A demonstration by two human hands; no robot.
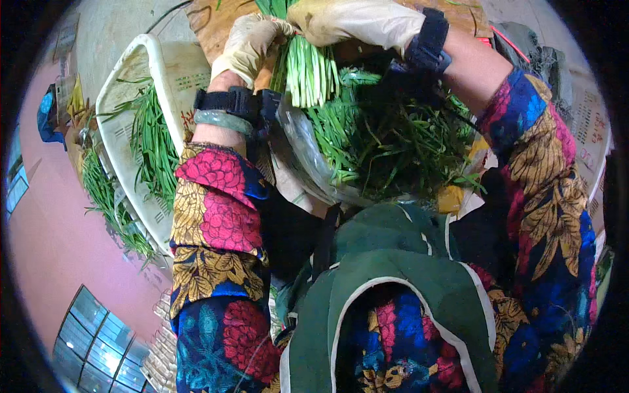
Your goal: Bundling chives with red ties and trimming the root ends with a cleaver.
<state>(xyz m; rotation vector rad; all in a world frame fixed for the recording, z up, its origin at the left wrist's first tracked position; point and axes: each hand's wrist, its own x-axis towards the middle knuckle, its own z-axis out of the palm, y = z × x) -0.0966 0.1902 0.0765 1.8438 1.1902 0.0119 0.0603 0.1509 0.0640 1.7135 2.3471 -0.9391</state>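
A bunch of green chives (311,75) hangs at the top of the view, its pale cut stem ends toward me and its leaves running out of the picture. My left hand (252,42), in a cream-coloured glove, closes on the bunch from the left. From the right my right hand (350,23), gloved alike, wraps over the top of it. Both sets of fingertips meet at the bunch; what lies between them there is too small to make out. Right below the stems is a container lined with clear plastic (301,144), full of loose green leaves and trimmings (406,144).
A wooden board (213,23) lies beneath my hands. To the left stands a white plastic basket (105,98) holding long green leaves (154,137); more greens (108,196) lie beyond it. Dark netting (534,56) is at the upper right. A green apron (393,245) covers my front.
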